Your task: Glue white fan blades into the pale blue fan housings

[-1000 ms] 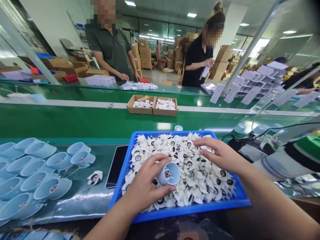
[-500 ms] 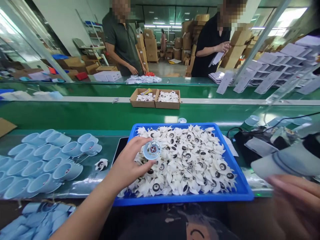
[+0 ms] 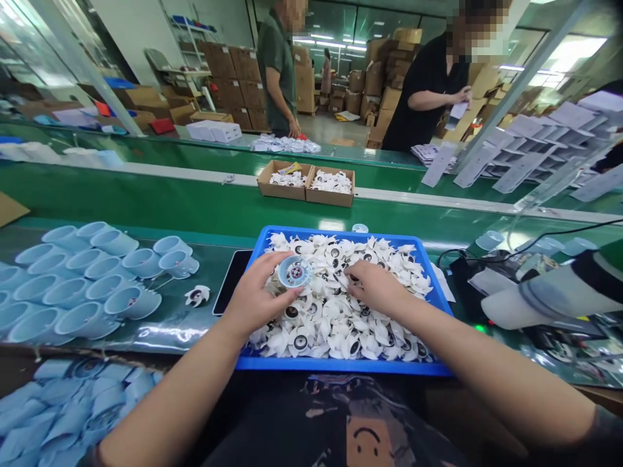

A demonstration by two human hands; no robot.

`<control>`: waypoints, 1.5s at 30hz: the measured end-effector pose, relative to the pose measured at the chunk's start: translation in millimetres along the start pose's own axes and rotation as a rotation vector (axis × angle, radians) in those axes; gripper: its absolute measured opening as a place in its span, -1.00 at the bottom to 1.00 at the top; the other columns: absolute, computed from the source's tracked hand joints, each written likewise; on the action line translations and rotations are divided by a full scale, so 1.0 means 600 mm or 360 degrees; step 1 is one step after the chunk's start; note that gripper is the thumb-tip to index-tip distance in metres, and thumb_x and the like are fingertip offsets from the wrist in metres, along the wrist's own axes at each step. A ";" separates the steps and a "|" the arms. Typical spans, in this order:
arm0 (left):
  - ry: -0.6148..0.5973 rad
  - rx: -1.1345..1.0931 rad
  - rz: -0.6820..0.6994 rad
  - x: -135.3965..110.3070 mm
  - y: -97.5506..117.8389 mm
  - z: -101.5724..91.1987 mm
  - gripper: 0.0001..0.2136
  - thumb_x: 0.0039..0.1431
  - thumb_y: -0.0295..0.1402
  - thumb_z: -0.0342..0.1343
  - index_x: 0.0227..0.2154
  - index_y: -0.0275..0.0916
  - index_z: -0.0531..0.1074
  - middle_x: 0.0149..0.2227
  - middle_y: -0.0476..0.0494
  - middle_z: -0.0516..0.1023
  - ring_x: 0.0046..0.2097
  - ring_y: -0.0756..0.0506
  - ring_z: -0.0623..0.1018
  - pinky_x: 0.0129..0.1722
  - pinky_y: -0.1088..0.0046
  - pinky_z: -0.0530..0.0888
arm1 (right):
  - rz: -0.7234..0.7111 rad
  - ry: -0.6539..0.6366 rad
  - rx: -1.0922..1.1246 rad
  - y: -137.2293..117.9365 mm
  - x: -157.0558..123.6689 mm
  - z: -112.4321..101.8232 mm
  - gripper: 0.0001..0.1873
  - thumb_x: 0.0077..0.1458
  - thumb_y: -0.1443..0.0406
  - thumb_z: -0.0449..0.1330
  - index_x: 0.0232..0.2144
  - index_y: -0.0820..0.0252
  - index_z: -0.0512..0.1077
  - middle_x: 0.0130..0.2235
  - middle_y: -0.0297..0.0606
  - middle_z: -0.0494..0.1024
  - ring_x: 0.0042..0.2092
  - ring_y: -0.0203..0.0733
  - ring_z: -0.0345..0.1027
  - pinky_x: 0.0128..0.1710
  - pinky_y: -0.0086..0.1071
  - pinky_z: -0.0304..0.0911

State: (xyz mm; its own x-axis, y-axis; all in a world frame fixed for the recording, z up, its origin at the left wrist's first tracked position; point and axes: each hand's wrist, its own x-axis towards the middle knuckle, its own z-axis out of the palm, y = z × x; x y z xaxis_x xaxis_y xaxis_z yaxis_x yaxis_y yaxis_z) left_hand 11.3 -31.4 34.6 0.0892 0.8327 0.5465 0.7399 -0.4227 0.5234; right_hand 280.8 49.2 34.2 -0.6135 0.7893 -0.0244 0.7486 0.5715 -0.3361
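Observation:
A blue tray (image 3: 341,366) in front of me is heaped with small white fan blades (image 3: 335,318) that have dark hubs. My left hand (image 3: 256,298) is closed round a pale blue cup-shaped housing (image 3: 294,272), its open end facing me, over the tray's left part. My right hand (image 3: 374,285) rests on the heap in the middle of the tray, fingers curled and pinching at a white blade.
Many pale blue housings (image 3: 97,272) lie on the bench at left, one loose white blade (image 3: 197,296) and a dark phone (image 3: 232,289) beside the tray. Two cardboard boxes (image 3: 306,185) sit on the green conveyor. Two people stand beyond it. Cables and a device lie at right.
My right hand has come back from the lower right onto the blade heap. My left hand with the blue housing stays over the tray's left part. The view has shifted slightly.

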 end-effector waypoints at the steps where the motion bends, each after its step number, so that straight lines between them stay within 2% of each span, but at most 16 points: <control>1: 0.0022 -0.0018 -0.0017 0.000 -0.002 0.000 -0.54 0.13 -0.15 0.28 0.07 -0.16 0.41 0.07 -0.19 0.53 0.11 -0.24 0.51 0.15 0.12 0.45 | -0.0006 0.0014 0.0081 0.004 0.002 0.004 -0.77 0.24 0.40 0.30 -0.05 0.26 0.47 -0.02 -0.18 0.47 0.05 -0.08 0.36 0.14 -0.07 0.31; 6: -0.0002 -0.0069 -0.0040 0.006 -0.002 -0.001 -0.53 0.13 -0.14 0.29 0.08 -0.14 0.41 0.08 -0.18 0.52 0.12 -0.24 0.50 0.18 0.09 0.43 | 0.0083 0.0140 0.0650 0.007 -0.005 0.001 -0.77 0.21 0.47 0.15 -0.07 0.29 0.44 -0.01 -0.05 0.45 0.06 -0.02 0.33 0.21 0.03 0.20; 11: 0.0009 -0.0077 -0.0020 0.005 -0.002 -0.009 -0.55 0.15 -0.13 0.27 0.07 -0.15 0.41 0.08 -0.17 0.53 0.13 -0.24 0.49 0.18 0.11 0.43 | 0.0069 0.0132 0.1476 -0.035 -0.064 -0.035 -0.64 0.36 0.11 0.01 0.08 0.17 0.24 0.01 -0.08 0.45 -0.03 -0.14 0.46 0.06 -0.10 0.42; 14: 0.0012 -0.0058 -0.0027 0.003 -0.002 -0.012 -0.52 0.14 -0.12 0.28 0.08 -0.18 0.41 0.10 -0.18 0.52 0.15 -0.25 0.48 0.21 0.11 0.40 | 0.0046 0.0014 0.2084 -0.071 -0.098 -0.049 -0.61 0.31 0.01 0.16 0.04 0.08 0.28 -0.01 -0.21 0.50 -0.03 -0.17 0.51 0.09 -0.16 0.43; 17: -0.0027 -0.0078 -0.0014 0.003 0.003 -0.011 -0.49 0.15 -0.12 0.27 0.12 -0.18 0.40 0.13 -0.19 0.50 0.17 -0.24 0.48 0.23 0.14 0.39 | 0.0090 -0.0169 0.2859 -0.095 -0.112 -0.052 -0.67 0.20 0.15 0.39 -0.07 0.09 0.41 -0.08 -0.32 0.56 -0.03 -0.23 0.52 0.14 -0.29 0.39; 20: -0.0070 -0.0159 -0.0061 0.001 0.008 -0.011 -0.48 0.15 -0.16 0.27 0.16 -0.16 0.37 0.15 -0.16 0.51 0.14 -0.22 0.51 0.20 0.19 0.42 | 0.0152 -0.0238 0.3080 -0.103 -0.110 -0.047 -0.68 0.17 0.22 0.43 -0.10 0.13 0.44 -0.09 -0.30 0.57 -0.03 -0.24 0.52 0.14 -0.32 0.39; 22: -0.0080 -0.0184 -0.0089 -0.002 0.012 -0.012 -0.49 0.15 -0.18 0.27 0.16 -0.15 0.38 0.13 -0.15 0.52 0.11 -0.21 0.54 0.18 0.21 0.44 | 0.0205 -0.0240 0.3047 -0.103 -0.105 -0.040 -0.59 0.12 0.17 0.46 -0.09 0.12 0.41 -0.10 -0.28 0.56 -0.05 -0.21 0.52 0.14 -0.26 0.39; 25: -0.0086 -0.0177 0.0015 -0.006 0.027 -0.019 -0.48 0.13 -0.15 0.31 0.13 -0.12 0.38 0.08 -0.15 0.54 0.09 -0.22 0.54 0.17 0.19 0.44 | 0.0182 -0.0070 0.2675 -0.100 -0.101 -0.033 -0.49 0.10 0.01 0.43 -0.07 0.11 0.36 -0.22 -0.31 0.52 -0.18 -0.22 0.51 -0.01 -0.21 0.47; 28: -0.0158 -0.0145 0.0171 -0.006 0.057 -0.024 -0.43 0.10 -0.10 0.34 0.14 -0.10 0.36 0.07 -0.19 0.51 0.09 -0.23 0.51 0.13 0.18 0.47 | 0.0091 0.0181 0.2264 -0.106 -0.099 -0.039 -0.59 0.15 0.06 0.37 -0.09 0.11 0.39 -0.25 -0.31 0.46 -0.26 -0.27 0.41 -0.17 -0.33 0.45; 30: -0.0204 -0.0102 0.0249 -0.004 0.080 -0.021 -0.46 0.15 -0.12 0.31 0.15 -0.13 0.35 0.08 -0.22 0.50 0.09 -0.23 0.52 0.10 0.20 0.48 | -0.0052 0.0310 0.1818 -0.118 -0.096 -0.050 -0.73 0.17 0.24 0.35 -0.09 0.13 0.45 -0.19 -0.29 0.46 -0.22 -0.28 0.36 -0.15 -0.36 0.37; 32: -0.0225 -0.0036 0.0346 -0.001 0.099 -0.014 -0.54 0.24 -0.17 0.23 0.14 -0.18 0.33 0.08 -0.26 0.52 0.09 -0.23 0.53 0.08 0.19 0.49 | -0.0240 0.0392 0.1114 -0.133 -0.089 -0.063 -0.76 0.19 0.37 0.28 -0.07 0.18 0.49 -0.14 -0.24 0.45 -0.15 -0.23 0.34 -0.06 -0.29 0.31; 35: -0.0255 0.0113 0.0451 -0.001 0.115 -0.005 -0.61 0.29 -0.23 0.14 0.12 -0.22 0.33 0.04 -0.27 0.58 0.04 -0.25 0.58 0.01 0.12 0.49 | -0.0279 0.0305 0.0348 -0.145 -0.078 -0.073 -0.84 0.20 0.41 0.26 -0.14 0.26 0.52 -0.20 -0.20 0.41 -0.15 -0.13 0.32 -0.08 -0.18 0.30; 38: -0.0284 0.0114 0.0487 0.013 0.112 -0.010 -0.60 0.27 -0.16 0.16 0.10 -0.19 0.36 -0.02 -0.22 0.62 -0.04 -0.24 0.61 -0.04 0.13 0.49 | -0.0273 0.0306 0.0306 -0.133 -0.081 -0.079 -0.88 0.21 0.38 0.28 -0.17 0.23 0.54 -0.21 -0.24 0.38 -0.19 -0.15 0.32 -0.14 -0.22 0.31; 41: -0.0288 0.0152 0.0470 0.077 0.087 -0.016 -0.49 0.18 0.01 0.24 0.09 -0.16 0.42 0.02 -0.20 0.57 0.03 -0.26 0.55 0.03 0.13 0.46 | -0.0381 0.0696 0.0572 -0.112 -0.102 -0.083 -0.74 0.28 0.34 0.24 0.01 0.15 0.46 -0.08 -0.23 0.37 -0.05 -0.18 0.33 -0.03 -0.28 0.30; 43: -0.0309 0.0328 0.0275 0.149 0.056 -0.008 -0.43 0.09 0.04 0.30 0.09 -0.14 0.46 0.07 -0.22 0.49 0.10 -0.29 0.48 0.08 0.13 0.42 | -0.0381 0.0846 0.0682 -0.105 -0.114 -0.080 -0.73 0.30 0.34 0.20 0.04 0.12 0.43 -0.03 -0.23 0.35 0.00 -0.21 0.31 0.03 -0.31 0.28; 45: -0.0460 0.0474 -0.0135 0.226 0.015 0.010 -0.39 0.14 -0.05 0.29 0.20 -0.17 0.36 0.18 -0.24 0.39 0.19 -0.27 0.40 0.20 0.17 0.33 | -0.0418 0.0741 0.0734 -0.108 -0.120 -0.072 -0.74 0.31 0.35 0.18 0.03 0.07 0.43 -0.02 -0.24 0.36 0.01 -0.21 0.31 0.04 -0.29 0.29</control>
State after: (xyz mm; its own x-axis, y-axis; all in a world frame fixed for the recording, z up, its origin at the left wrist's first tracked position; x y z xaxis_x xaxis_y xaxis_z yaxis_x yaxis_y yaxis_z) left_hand 34.1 79.5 109.6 0.1720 0.9440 0.2815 0.9091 -0.2621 0.3237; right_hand 287.4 -34.9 98.2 -0.5109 0.7112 0.4828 0.3443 0.6839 -0.6432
